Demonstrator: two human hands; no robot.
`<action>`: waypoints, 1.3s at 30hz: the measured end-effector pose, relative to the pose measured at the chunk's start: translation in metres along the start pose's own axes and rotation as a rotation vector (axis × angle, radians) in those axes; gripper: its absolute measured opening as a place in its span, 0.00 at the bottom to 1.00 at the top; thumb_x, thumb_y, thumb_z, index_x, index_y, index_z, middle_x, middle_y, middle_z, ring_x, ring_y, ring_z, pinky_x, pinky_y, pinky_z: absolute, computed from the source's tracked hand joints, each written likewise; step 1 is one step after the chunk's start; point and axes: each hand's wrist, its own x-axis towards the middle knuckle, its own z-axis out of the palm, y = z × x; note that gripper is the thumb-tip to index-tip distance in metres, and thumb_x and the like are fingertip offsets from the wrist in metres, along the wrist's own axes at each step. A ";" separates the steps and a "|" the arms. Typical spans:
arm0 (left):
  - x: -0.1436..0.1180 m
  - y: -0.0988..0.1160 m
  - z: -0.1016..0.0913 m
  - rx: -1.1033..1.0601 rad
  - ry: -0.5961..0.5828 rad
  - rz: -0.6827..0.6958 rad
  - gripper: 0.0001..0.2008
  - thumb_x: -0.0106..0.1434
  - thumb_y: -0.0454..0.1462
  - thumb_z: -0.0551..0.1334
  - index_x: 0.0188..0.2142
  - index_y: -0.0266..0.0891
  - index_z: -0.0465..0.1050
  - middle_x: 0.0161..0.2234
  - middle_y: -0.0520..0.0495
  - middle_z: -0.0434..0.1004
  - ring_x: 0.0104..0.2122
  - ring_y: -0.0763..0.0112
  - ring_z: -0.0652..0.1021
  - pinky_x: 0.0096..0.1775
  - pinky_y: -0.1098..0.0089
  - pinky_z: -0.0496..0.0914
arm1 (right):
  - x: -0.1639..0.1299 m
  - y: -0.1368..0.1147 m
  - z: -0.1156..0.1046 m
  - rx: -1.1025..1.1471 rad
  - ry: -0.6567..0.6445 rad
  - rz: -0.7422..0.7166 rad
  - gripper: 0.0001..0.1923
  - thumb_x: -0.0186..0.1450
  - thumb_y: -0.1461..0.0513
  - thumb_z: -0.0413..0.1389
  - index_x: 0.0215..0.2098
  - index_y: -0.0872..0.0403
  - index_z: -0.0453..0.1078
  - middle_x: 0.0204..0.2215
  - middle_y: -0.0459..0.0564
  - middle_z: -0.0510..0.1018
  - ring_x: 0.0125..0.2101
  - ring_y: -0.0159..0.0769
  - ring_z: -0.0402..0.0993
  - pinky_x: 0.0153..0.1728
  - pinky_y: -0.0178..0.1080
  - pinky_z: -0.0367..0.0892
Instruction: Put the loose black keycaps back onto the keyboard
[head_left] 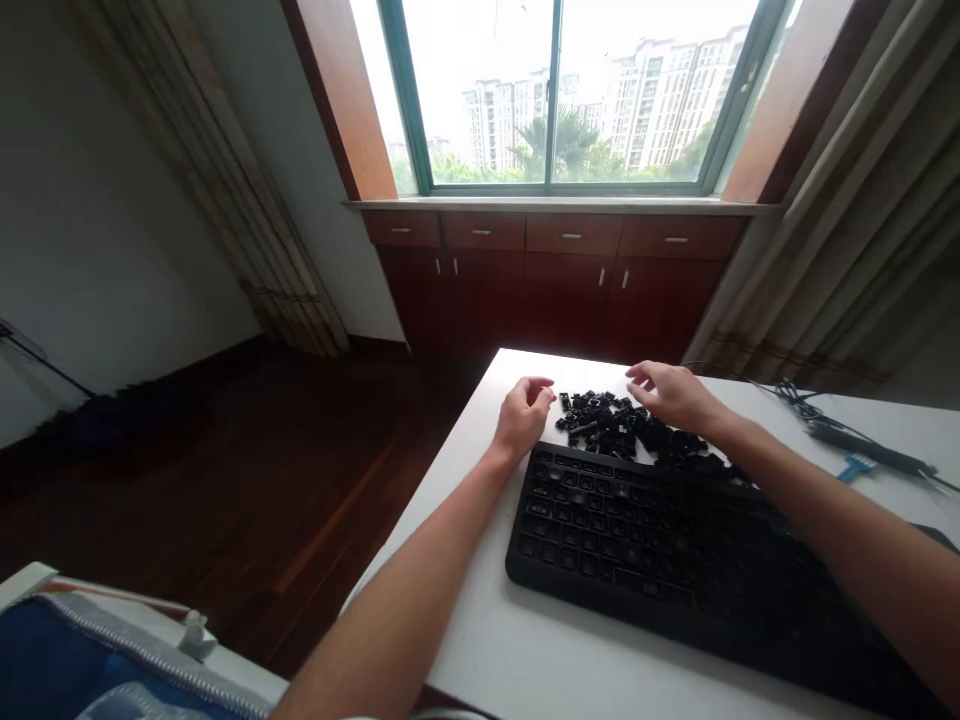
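Observation:
A black keyboard [637,540] lies on the white table [540,650] in front of me. Behind it is a heap of loose black keycaps [607,420]. My left hand [523,415] rests on the table at the heap's left edge, fingers curled loosely; whether it holds a keycap I cannot tell. My right hand [671,393] hovers over the right side of the heap, palm down, fingers spread and touching the keycaps.
A black cable bundle [832,420] and a small blue tool [855,467] lie at the table's far right. The table's left edge drops to a dark wooden floor. A blue bag [90,670] sits at the lower left. Cabinets and a window stand beyond.

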 end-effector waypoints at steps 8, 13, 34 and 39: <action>0.008 0.001 -0.022 0.064 -0.264 -0.021 0.15 0.62 0.40 0.63 0.46 0.35 0.75 0.36 0.43 0.78 0.36 0.66 0.77 0.40 0.67 0.71 | 0.026 0.004 0.026 -0.041 -0.119 0.054 0.11 0.65 0.56 0.59 0.38 0.52 0.81 0.35 0.52 0.85 0.36 0.41 0.80 0.36 0.38 0.69; 0.008 0.006 -0.029 0.066 -0.363 0.016 0.15 0.63 0.43 0.63 0.45 0.36 0.76 0.39 0.43 0.78 0.37 0.67 0.76 0.41 0.67 0.71 | 0.028 0.002 0.027 -0.003 -0.105 0.094 0.11 0.61 0.55 0.60 0.34 0.52 0.82 0.30 0.51 0.84 0.32 0.40 0.80 0.32 0.38 0.69; -0.013 0.045 -0.010 -0.059 -0.504 0.145 0.19 0.58 0.48 0.71 0.38 0.35 0.76 0.36 0.45 0.79 0.36 0.67 0.79 0.42 0.66 0.75 | -0.059 -0.049 -0.006 0.595 0.020 -0.184 0.09 0.61 0.58 0.62 0.39 0.53 0.77 0.37 0.49 0.84 0.39 0.38 0.81 0.45 0.41 0.75; -0.012 0.043 -0.008 -0.084 -0.475 0.124 0.18 0.58 0.47 0.72 0.40 0.35 0.78 0.39 0.43 0.80 0.39 0.66 0.80 0.43 0.66 0.75 | -0.059 -0.047 -0.006 0.615 0.013 -0.201 0.08 0.62 0.59 0.62 0.39 0.53 0.77 0.36 0.49 0.84 0.38 0.37 0.81 0.43 0.40 0.75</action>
